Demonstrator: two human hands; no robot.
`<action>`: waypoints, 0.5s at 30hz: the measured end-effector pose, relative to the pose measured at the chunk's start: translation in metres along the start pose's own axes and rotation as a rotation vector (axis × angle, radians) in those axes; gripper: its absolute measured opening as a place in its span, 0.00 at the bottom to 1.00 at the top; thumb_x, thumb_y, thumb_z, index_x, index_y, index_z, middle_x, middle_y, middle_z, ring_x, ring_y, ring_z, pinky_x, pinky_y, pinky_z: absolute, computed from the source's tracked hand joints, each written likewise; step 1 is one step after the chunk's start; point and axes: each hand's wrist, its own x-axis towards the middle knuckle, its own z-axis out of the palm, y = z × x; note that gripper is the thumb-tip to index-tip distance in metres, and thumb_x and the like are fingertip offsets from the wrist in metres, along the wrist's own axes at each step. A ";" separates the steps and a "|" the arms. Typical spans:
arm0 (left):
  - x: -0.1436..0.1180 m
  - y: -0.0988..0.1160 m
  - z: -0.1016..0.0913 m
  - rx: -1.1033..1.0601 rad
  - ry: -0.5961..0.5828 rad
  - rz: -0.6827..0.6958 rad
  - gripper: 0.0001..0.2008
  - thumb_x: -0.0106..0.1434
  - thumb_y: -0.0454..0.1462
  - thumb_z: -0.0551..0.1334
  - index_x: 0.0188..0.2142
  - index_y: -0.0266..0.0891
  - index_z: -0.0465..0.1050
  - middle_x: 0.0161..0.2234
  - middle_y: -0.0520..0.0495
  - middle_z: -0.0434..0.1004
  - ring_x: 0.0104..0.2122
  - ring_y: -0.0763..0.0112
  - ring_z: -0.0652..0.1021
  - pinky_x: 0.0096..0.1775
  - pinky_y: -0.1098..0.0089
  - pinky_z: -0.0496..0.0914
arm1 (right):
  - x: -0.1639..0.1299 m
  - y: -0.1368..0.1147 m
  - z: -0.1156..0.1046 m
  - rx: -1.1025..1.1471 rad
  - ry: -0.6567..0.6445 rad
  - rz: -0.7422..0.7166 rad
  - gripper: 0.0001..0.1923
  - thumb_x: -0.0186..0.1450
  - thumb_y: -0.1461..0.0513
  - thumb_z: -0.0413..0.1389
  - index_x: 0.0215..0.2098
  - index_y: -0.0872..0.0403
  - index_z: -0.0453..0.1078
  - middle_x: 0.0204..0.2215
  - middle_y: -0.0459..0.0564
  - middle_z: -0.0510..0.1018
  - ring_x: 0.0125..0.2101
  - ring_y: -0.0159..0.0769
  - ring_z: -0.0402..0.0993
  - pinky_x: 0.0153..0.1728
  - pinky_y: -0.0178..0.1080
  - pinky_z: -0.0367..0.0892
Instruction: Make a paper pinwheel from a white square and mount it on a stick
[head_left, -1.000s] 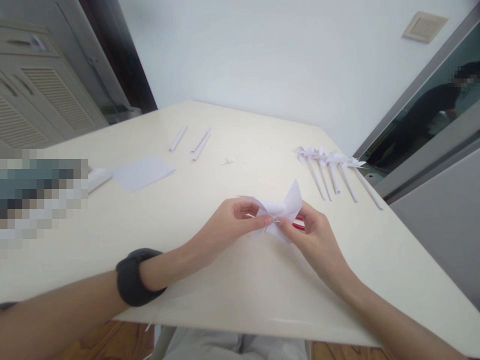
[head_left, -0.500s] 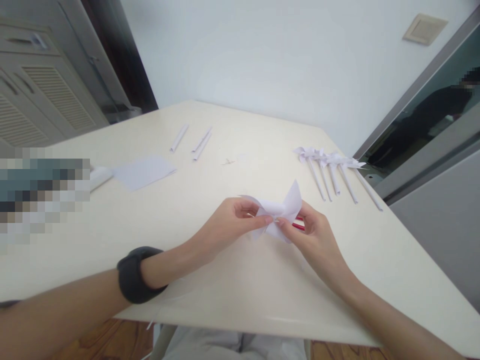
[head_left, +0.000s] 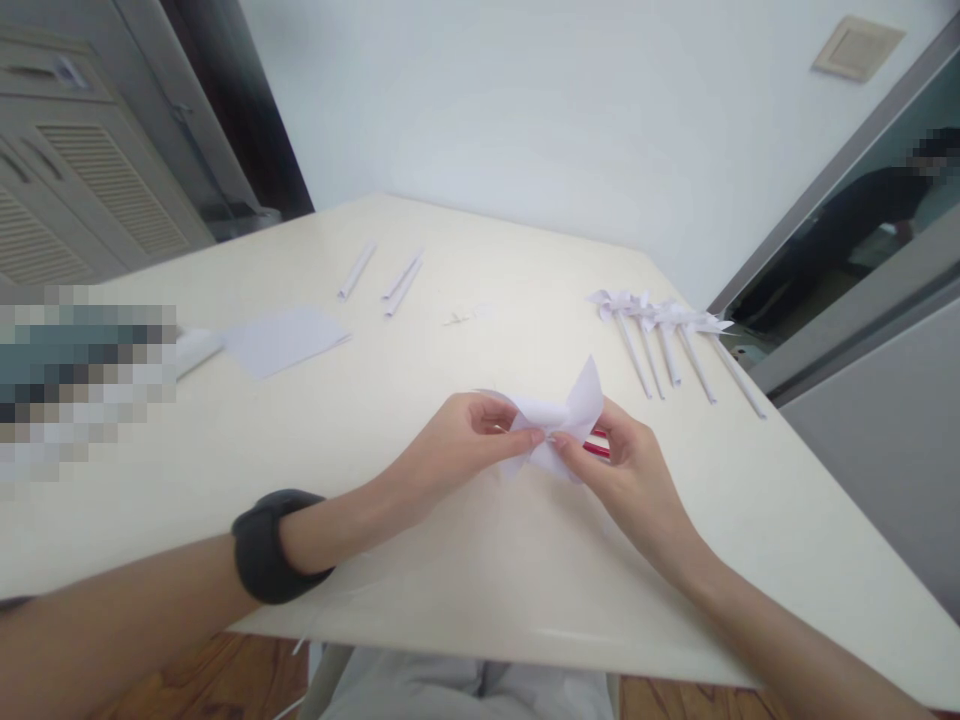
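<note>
Between my two hands is a white paper pinwheel point(head_left: 553, 411) with curled blades, held above the near part of the table. My left hand point(head_left: 484, 432) pinches it from the left, thumb at the centre and fingers behind the paper. From the other side my right hand point(head_left: 619, 447) grips it, its thumb tip also at the centre. A small pale bit shows between the thumb tips, too small to name. Behind the pinwheel, by my right fingers, a red object point(head_left: 598, 448) partly shows; most of it is hidden.
Finished-looking pinwheels on paper sticks point(head_left: 670, 350) lie in a row at the right. Rolled paper tubes point(head_left: 403, 285) rest at the back left, near flat paper sheets point(head_left: 289, 342). Tiny scraps point(head_left: 457, 318) lie mid-table. A person point(head_left: 840, 235) is visible beyond the right opening.
Both hands keep the same pinch on the pinwheel, with only very slight thumb movement. The view has shifted a little.
</note>
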 end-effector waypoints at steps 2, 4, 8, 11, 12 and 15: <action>-0.001 0.001 0.000 0.003 -0.005 -0.004 0.13 0.56 0.42 0.64 0.37 0.35 0.74 0.38 0.43 0.79 0.40 0.59 0.77 0.44 0.64 0.68 | 0.000 0.000 0.000 -0.013 -0.002 -0.003 0.11 0.61 0.62 0.56 0.43 0.52 0.70 0.36 0.48 0.76 0.39 0.41 0.73 0.38 0.43 0.69; -0.001 0.001 0.000 0.003 -0.005 -0.003 0.12 0.56 0.41 0.64 0.37 0.35 0.74 0.38 0.43 0.79 0.40 0.60 0.77 0.44 0.64 0.68 | 0.001 0.000 0.000 -0.022 -0.010 -0.010 0.11 0.61 0.62 0.56 0.43 0.52 0.70 0.37 0.47 0.76 0.39 0.40 0.73 0.40 0.42 0.68; -0.001 -0.002 0.000 -0.007 -0.026 0.015 0.11 0.57 0.40 0.63 0.38 0.36 0.75 0.37 0.45 0.78 0.39 0.62 0.77 0.42 0.65 0.69 | 0.000 -0.002 -0.001 0.007 -0.070 -0.037 0.09 0.63 0.62 0.54 0.42 0.53 0.70 0.38 0.48 0.76 0.42 0.40 0.72 0.43 0.42 0.67; 0.000 -0.005 0.000 -0.006 -0.010 0.041 0.11 0.57 0.39 0.63 0.39 0.38 0.75 0.36 0.47 0.78 0.37 0.64 0.77 0.42 0.65 0.69 | 0.000 -0.003 -0.001 0.027 -0.103 -0.050 0.10 0.64 0.60 0.52 0.42 0.54 0.69 0.41 0.50 0.75 0.43 0.41 0.71 0.43 0.42 0.66; 0.000 -0.006 0.000 -0.003 -0.007 0.048 0.11 0.57 0.39 0.63 0.39 0.38 0.75 0.36 0.48 0.78 0.37 0.64 0.77 0.42 0.65 0.69 | 0.000 -0.004 0.000 0.020 -0.103 -0.050 0.10 0.64 0.60 0.52 0.43 0.53 0.70 0.41 0.49 0.75 0.43 0.41 0.71 0.44 0.42 0.66; 0.001 -0.008 0.000 0.024 -0.016 0.075 0.11 0.58 0.41 0.63 0.38 0.38 0.75 0.34 0.48 0.76 0.35 0.66 0.76 0.42 0.64 0.68 | 0.001 -0.003 0.001 -0.026 -0.070 -0.052 0.11 0.62 0.62 0.54 0.43 0.52 0.70 0.43 0.48 0.76 0.45 0.40 0.71 0.44 0.41 0.66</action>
